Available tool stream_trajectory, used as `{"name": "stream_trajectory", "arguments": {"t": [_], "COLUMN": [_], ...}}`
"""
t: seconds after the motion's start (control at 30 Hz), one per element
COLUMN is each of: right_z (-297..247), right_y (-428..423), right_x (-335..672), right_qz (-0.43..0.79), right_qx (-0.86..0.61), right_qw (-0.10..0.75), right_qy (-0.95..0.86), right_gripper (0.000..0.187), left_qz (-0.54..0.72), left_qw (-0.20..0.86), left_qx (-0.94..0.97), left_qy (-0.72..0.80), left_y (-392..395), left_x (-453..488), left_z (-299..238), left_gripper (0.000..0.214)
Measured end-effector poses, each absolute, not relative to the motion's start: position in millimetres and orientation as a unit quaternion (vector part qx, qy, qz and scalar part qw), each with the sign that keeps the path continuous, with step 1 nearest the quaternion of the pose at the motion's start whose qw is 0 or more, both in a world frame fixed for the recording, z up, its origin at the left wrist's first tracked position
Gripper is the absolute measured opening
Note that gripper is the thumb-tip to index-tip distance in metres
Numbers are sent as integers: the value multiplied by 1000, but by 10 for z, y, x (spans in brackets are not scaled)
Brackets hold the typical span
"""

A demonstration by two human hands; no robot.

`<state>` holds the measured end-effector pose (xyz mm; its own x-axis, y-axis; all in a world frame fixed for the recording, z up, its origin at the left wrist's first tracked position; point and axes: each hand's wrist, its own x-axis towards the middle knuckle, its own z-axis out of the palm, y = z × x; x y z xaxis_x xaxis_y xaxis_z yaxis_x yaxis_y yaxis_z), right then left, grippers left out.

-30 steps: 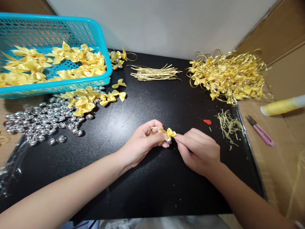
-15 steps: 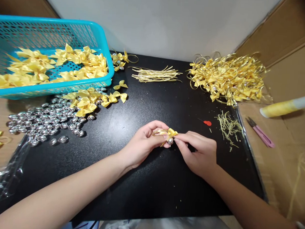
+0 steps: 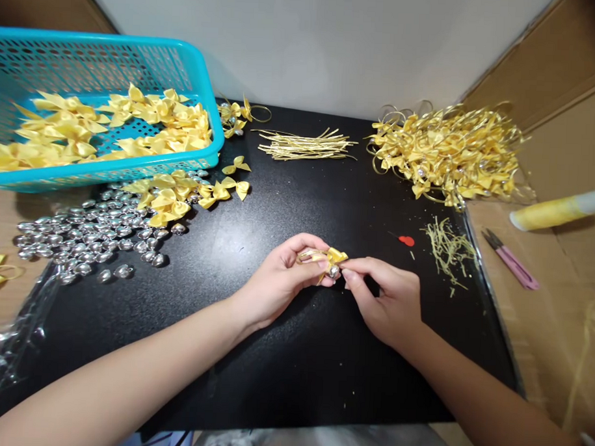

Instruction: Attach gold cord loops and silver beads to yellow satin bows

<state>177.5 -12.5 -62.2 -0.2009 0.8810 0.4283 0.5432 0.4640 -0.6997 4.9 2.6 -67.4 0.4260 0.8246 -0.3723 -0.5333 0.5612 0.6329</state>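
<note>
Turquoise plastic forms the basket (image 3: 134,162) at the far left of the black table (image 3: 282,378), and I note yellow bows (image 3: 178,137) lying inside it. Silver bells (image 3: 89,237) spread in front of it, with loose bows (image 3: 166,202) on top of some of them. At the far middle lies a bundle of gold ties (image 3: 305,146); to its right is a heap of bows on gold loops (image 3: 451,153). Nearer on that side are pale clippings (image 3: 447,251) and a small red piece (image 3: 407,240); pink-handled snips (image 3: 513,262) lie beyond the table's right edge. The held bow (image 3: 336,255) is above the middle of the table, between the two hands. The left hand (image 3: 293,271) is clamped on it, thumb against fingers, and the thumb blocks part of my view. The bow's visible end points right, its long axis running roughly left to right; a gold strand (image 3: 312,254) extends leftward, and one bell (image 3: 333,271) sits on the near side. The right hand (image 3: 390,294) has thumb and forefinger close together at the bow's right end; whether they grip it I cannot tell.
</note>
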Motion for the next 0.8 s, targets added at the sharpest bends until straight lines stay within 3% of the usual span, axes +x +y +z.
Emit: {"name": "stream_trajectory", "arguments": {"t": [0.8], "right_z": [-584], "right_y": [-70], "right_x": [1881], "right_qz": [124], "right_qx": [-432], "right_qw": [324], "right_qy": [-832], "right_gripper": [28], "left_qz": [413], "left_qw": [803], "left_qx": [237], "left_qy": [358], "left_y": [14], "left_x": [63], "left_z": [-632], "left_gripper": [30]}}
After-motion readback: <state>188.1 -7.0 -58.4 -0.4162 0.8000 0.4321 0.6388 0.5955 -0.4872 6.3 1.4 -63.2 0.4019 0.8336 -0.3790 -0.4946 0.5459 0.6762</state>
